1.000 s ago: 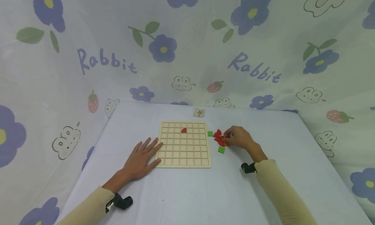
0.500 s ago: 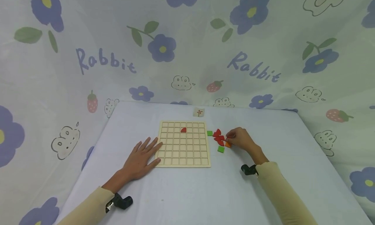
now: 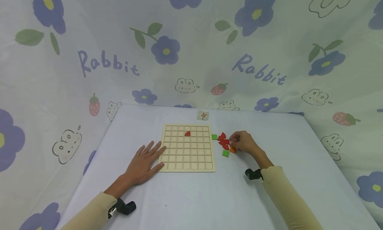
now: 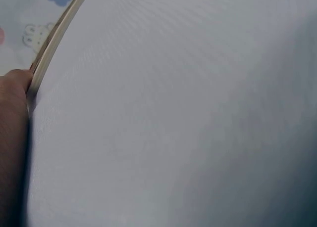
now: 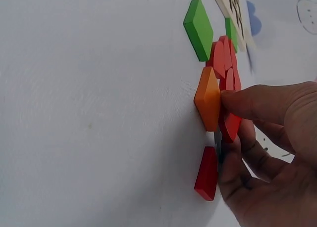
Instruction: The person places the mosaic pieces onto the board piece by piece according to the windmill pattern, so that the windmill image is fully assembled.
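Head view: a square wooden board [image 3: 188, 156], divided into a grid of cells, lies on the white surface [image 3: 191, 200]. The left hand [image 3: 143, 165] rests palm down at the board's left edge, fingers spread apart. One red quarter-circle piece [image 3: 187, 133] occupies the middle column, second row from the far edge. The right hand [image 3: 243, 141] is positioned beside the loose pieces to the right of the board: clustered red pieces [image 3: 225, 143], an orange piece [image 3: 232, 150], a near green square [image 3: 225, 153] and a far green square [image 3: 214, 136]. A small patterned card [image 3: 202, 115] lies beyond the board.

Left wrist view: the board's edge runs along the upper left, with part of the left hand against it (the remaining fingers are out of frame).

Right wrist view: thumb and fingers are clamped on a red piece [image 5: 230, 130] (its outline is partly covered by the hand). The orange piece lies just beside the thumb. A separate red block [image 5: 207, 173] lies near the lower fingers.
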{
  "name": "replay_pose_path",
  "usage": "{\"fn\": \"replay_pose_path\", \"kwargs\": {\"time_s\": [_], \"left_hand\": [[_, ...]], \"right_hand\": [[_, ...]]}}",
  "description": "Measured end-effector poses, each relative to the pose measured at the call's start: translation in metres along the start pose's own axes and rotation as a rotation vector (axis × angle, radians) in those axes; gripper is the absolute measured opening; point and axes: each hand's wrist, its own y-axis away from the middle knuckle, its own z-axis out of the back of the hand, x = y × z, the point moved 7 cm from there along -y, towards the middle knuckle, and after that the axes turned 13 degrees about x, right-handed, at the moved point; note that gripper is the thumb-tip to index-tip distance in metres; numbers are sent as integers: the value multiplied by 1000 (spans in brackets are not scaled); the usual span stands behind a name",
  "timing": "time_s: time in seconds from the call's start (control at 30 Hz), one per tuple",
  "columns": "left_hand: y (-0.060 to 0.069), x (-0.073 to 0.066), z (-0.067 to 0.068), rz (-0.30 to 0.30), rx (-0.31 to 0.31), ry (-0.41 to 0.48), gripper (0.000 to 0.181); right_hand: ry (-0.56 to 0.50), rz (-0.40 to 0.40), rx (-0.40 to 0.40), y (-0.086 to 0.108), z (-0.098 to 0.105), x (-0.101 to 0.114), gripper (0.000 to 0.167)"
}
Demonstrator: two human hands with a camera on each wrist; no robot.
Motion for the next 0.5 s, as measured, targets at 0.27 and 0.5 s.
{"fn": "replay_pose_path", "kwargs": {"time_s": [0.27,0.5], "left_hand": [[1,-2,2,2,2,-15,66],[1,-3,3,4,0,-13,66]], "right_hand": [[34,27,-10,2,2,-1,23],[69,118,-72,5,11,14,20]]}}
